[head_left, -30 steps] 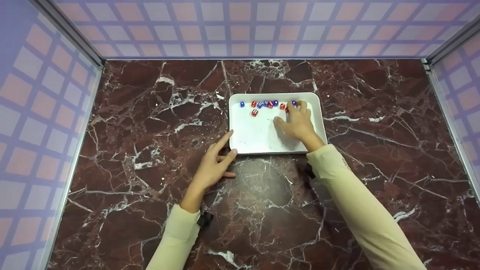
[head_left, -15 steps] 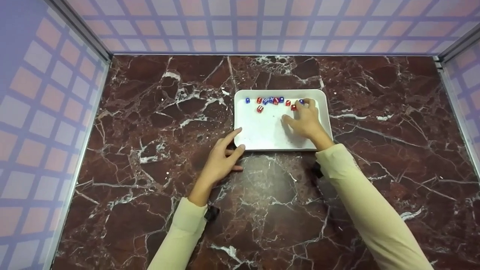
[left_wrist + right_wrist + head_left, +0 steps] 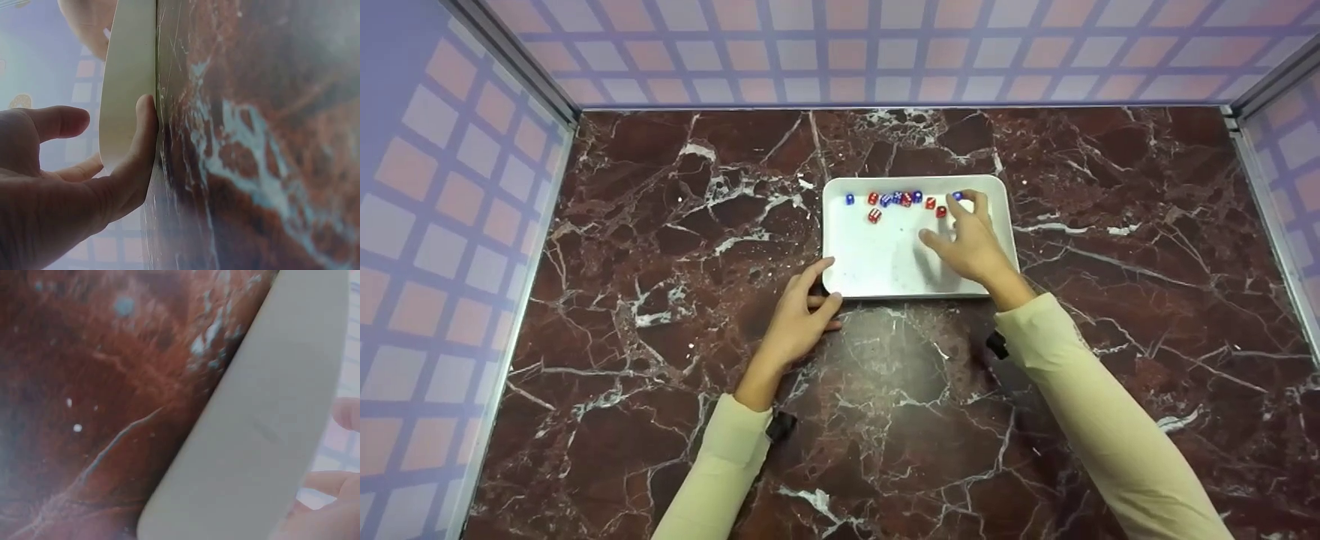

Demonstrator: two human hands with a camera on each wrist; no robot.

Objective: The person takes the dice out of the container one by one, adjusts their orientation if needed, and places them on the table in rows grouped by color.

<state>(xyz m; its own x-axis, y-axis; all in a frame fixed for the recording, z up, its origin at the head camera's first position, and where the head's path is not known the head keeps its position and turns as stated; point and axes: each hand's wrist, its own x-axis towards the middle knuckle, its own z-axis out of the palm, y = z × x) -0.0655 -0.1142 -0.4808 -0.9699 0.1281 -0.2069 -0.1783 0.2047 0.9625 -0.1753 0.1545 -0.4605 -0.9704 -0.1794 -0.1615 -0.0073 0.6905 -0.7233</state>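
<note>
White tray (image 3: 877, 270) holds red, blue dice (image 3: 900, 200); left hand (image 3: 799, 319) grips tray corner; right hand (image 3: 971, 240) relaxed over dice.

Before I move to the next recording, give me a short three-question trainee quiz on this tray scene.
1. True or false: the left hand holds the near left corner of the white tray.
2. The dice lie mostly along which edge of the tray: A near, B far, C left?
3. Which colours are the dice?

Key: 1 true. 2 B. 3 red and blue; the right hand reaches among them at the far right.
</note>
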